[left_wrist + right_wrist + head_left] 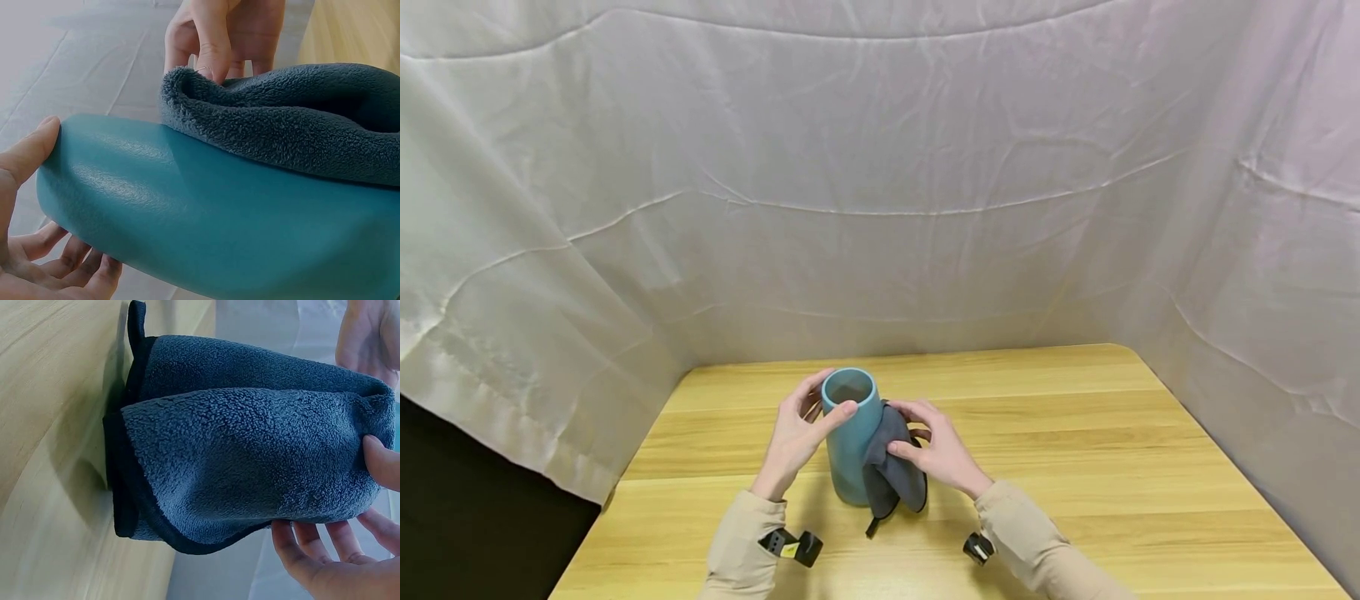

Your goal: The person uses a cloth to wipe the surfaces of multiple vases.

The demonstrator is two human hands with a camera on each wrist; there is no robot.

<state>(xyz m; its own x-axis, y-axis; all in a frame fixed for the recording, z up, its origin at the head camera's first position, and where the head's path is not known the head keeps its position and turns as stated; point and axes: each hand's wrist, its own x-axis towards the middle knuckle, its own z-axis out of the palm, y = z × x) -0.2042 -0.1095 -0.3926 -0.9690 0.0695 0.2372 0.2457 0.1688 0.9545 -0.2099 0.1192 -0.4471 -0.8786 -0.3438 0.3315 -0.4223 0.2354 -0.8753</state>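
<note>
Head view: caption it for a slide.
Left hand steadies a teal vase; right hand presses a grey cloth against it.

Soft, even light fills all three views, with only faint shadows on the wooden table [1075, 467] beside the teal vase [850, 442]. A dull sheen streaks the vase's side in the left wrist view. The head view bows at its edges, and both wrist views blur behind the sharp fleece cloth [250, 462].

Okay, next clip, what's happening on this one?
A person at a wooden table is handling an upright teal vase. The left hand grips it near the rim, thumb over the lip. The right hand holds a dark grey fleece cloth against the vase's side; the cloth hangs down toward the tabletop. A wrinkled white sheet lines the space behind and beside the table.
</note>
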